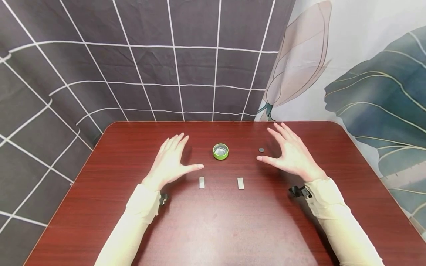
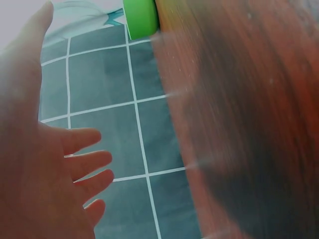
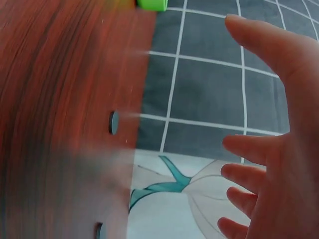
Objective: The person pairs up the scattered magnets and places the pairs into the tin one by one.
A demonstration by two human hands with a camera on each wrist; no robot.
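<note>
A small round tin (image 1: 220, 156), bright green outside and silvery inside, stands on the table between the two hands. My left hand (image 1: 170, 162) hovers left of it with fingers spread and nothing held. On the other side my right hand (image 1: 294, 153) is also raised, fingers apart, holding nothing. Close to its thumb lies a dark flat disc (image 1: 261, 150). The right wrist view shows this disc (image 3: 114, 122) and a second dark disc (image 3: 100, 231), which the head view does not show. Two pale thin rectangular pieces, one left (image 1: 202, 182) and one right (image 1: 240, 183), lie nearer me.
The reddish-brown wooden table (image 1: 206, 229) has rounded far corners. Behind it hangs a dark grey curtain (image 1: 193, 66) with a white grid, and a white curtain (image 1: 359, 48) with a flower and leaf print is at the right. Dark devices sit at both wrists.
</note>
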